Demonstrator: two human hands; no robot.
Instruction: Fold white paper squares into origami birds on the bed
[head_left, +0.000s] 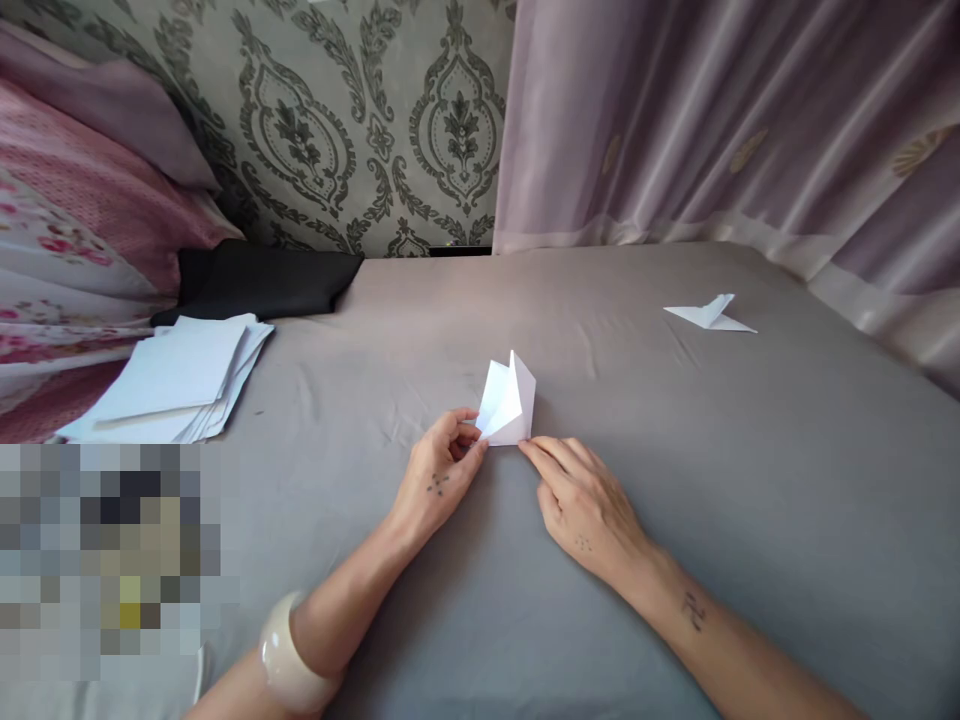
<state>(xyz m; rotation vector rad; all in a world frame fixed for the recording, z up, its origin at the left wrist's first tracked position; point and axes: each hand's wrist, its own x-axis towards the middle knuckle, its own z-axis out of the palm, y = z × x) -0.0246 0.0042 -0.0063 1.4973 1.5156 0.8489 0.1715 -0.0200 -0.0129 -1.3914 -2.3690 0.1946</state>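
Observation:
A small folded sheet of white paper (507, 405) stands partly opened in the middle of the grey bedsheet, its flaps pointing up. My left hand (442, 465) pinches its lower left corner between thumb and fingers. At the lower right corner, the fingertips of my right hand (581, 500) are closed against the paper's bottom edge; the thumb is bent beneath the fingers. Farther off to the right lies a folded white paper shape (711, 314) with pointed, wing-like ends, apart from both hands.
A stack of white paper sheets (176, 375) lies at the left, with a black cloth-like item (262, 280) behind it. Purple curtains (637, 120) hang along the right and back, beside patterned wallpaper (375, 120). The grey sheet (750, 480) has slight wrinkles. A blurred patch covers the lower left.

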